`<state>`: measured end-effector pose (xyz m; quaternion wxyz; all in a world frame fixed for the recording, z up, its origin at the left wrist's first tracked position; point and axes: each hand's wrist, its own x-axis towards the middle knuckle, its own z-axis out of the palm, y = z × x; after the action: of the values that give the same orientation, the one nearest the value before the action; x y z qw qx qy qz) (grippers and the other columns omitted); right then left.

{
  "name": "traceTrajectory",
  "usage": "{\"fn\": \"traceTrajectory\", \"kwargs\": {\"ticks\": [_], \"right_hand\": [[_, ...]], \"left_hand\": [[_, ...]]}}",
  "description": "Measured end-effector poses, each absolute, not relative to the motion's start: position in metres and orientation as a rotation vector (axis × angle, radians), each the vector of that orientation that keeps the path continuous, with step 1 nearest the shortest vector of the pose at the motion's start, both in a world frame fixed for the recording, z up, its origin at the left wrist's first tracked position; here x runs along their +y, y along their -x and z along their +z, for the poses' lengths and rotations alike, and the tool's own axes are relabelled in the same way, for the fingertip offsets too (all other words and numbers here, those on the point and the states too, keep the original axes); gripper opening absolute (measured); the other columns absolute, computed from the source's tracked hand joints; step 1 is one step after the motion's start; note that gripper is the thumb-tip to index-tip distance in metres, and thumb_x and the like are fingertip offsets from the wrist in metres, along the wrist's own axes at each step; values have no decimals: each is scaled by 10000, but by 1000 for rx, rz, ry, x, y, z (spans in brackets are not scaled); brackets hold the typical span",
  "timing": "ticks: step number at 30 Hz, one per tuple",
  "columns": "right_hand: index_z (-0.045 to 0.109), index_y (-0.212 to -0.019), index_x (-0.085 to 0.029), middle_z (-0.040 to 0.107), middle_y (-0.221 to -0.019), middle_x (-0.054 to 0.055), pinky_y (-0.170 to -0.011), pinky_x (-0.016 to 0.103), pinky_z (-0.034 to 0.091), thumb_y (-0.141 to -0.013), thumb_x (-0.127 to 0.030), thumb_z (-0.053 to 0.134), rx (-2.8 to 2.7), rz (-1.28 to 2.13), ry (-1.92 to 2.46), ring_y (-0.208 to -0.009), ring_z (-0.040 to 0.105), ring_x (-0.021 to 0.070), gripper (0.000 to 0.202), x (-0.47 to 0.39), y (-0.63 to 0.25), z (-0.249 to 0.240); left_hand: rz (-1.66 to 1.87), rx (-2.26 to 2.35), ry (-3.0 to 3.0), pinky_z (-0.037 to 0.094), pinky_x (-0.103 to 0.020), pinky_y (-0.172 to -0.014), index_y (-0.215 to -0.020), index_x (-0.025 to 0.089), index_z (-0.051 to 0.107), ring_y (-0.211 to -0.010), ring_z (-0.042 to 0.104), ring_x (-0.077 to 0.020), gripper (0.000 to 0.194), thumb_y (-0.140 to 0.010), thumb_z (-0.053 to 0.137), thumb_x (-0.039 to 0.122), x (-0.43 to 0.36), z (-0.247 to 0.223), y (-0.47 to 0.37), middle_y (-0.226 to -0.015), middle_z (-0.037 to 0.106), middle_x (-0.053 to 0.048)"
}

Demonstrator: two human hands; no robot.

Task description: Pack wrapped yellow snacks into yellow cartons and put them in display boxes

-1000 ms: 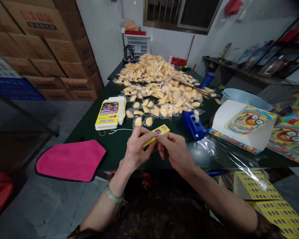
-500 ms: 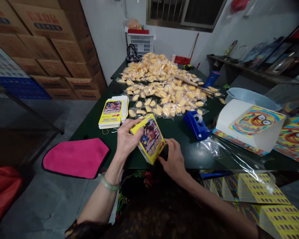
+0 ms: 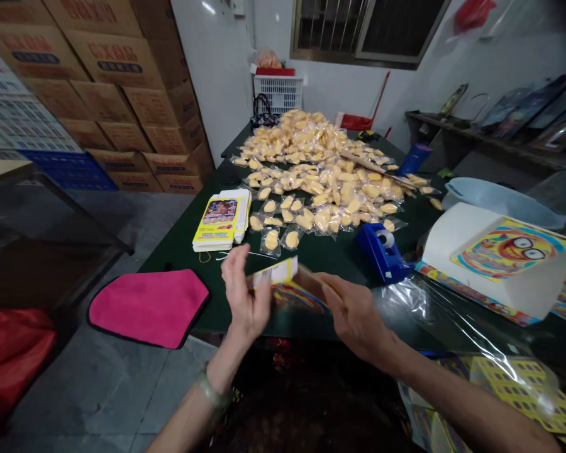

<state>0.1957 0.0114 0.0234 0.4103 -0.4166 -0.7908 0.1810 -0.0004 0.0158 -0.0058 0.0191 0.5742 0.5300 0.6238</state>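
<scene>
My right hand (image 3: pixel 353 308) grips the right end of a small printed box (image 3: pixel 297 296), which is tilted and blurred by motion. At the box's left end, beside a white flap with a barcode, my left hand (image 3: pixel 248 292) has its fingers spread and pointing up. Flat yellow boxes (image 3: pixel 219 220) lie stacked at the table's left edge. Ahead of my hands spreads a large heap of yellow pieces in clear wrappers (image 3: pixel 316 170). Two wrapped pieces (image 3: pixel 272 239) lie just beyond my left hand.
A blue tape dispenser (image 3: pixel 382 251) stands right of the hands, near clear plastic film (image 3: pixel 415 299). Farther right are an open white carton (image 3: pixel 490 264) and a pale blue basin (image 3: pixel 504 200). A pink cloth (image 3: pixel 148 307) lies at the left edge. Cardboard boxes (image 3: pixel 122 60) are stacked behind.
The box has turned from its yellow printed face to an end with a white flap. My left hand has let go and opened; my right hand now holds the box. The view has shifted slightly.
</scene>
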Motion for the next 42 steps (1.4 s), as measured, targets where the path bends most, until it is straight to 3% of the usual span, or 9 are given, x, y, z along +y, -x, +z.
{"fn": "traceTrajectory", "kwargs": {"ticks": [4, 8, 12, 15, 20, 24, 30, 35, 42], "right_hand": [[619, -655, -168, 593, -564, 30, -431, 248, 421, -847, -572, 472, -1667, 1332, 1140, -508, 542, 153, 471, 31, -185, 47], [663, -935, -147, 676, -774, 95, -416, 269, 452, -780, -747, 387, -1648, 1776, 1025, -575, 628, 194, 679, 76, -166, 54], [471, -1316, -161, 559, -1250, 190, -629, 325, 509, -776, -599, 575, -1905, 893, 1468, -826, 667, 252, 703, 146, -106, 39], [400, -1378, -144, 409, -1401, 247, -918, 462, 425, -761, -456, 671, -2304, 260, 1612, -1190, 499, 370, 742, 190, -56, 19], [602, -1146, -96, 622, -1172, 225, -961, 427, 376, -803, -252, 622, -2497, 310, 1494, -1208, 480, 341, 378, 221, -38, -1], [632, -1074, -88, 667, -1084, 219, -946, 430, 377, -774, -101, 557, -2387, 409, 1470, -1140, 538, 330, 309, 226, -68, -5], [626, -886, -123, 686, -825, 127, -688, 339, 485, -818, -320, 470, -2005, 735, 1373, -795, 631, 246, 260, 239, -139, 26], [541, -662, -173, 602, -603, 65, -528, 308, 473, -730, -487, 502, -1760, 1159, 1109, -515, 536, 157, 324, 219, -201, 63], [632, -648, -134, 588, -506, 38, -445, 228, 379, -688, -417, 667, -1901, 1819, 903, -464, 506, 114, 289, 152, -232, 97]], "left_hand": [[1369, 1665, -2496, 330, -590, -985, -1408, 243, 302, -1301, 349, -422, 977, -597, 732, 578, -17, -3, -9, -1427, 334, -200], [1350, 1905, -2214, 436, -535, -897, -1455, 193, 189, -1216, 435, -374, 934, -686, 686, 373, -24, -13, -1, -1368, 380, -213], [1589, 2001, -1986, 416, -547, -966, -1466, 182, 172, -1247, 416, -365, 945, -699, 685, 385, -23, -19, 15, -1374, 378, -203], [1640, 2068, -1905, 415, -551, -975, -1469, 189, 176, -1252, 414, -364, 955, -695, 701, 384, -25, -19, 22, -1385, 378, -200], [1620, 2077, -1918, 428, -531, -974, -1467, 196, 197, -1241, 434, -351, 941, -696, 705, 379, -29, -17, 27, -1376, 396, -191], [1561, 2067, -1925, 421, -521, -985, -1459, 199, 210, -1245, 430, -338, 900, -718, 685, 387, -27, -12, 29, -1373, 402, -179], [1358, 2168, -2069, 436, -510, -908, -1442, 203, 251, -1205, 434, -349, 867, -717, 669, 427, -8, -4, 31, -1344, 407, -178], [1111, 2241, -2263, 422, -486, -836, -1394, 190, 354, -1148, 458, -373, 836, -669, 698, 427, 17, 2, 21, -1319, 410, -199], [995, 2256, -2479, 341, -504, -893, -1381, 218, 413, -1213, 402, -397, 751, -707, 663, 435, 32, 13, -4, -1368, 354, -219]]}}
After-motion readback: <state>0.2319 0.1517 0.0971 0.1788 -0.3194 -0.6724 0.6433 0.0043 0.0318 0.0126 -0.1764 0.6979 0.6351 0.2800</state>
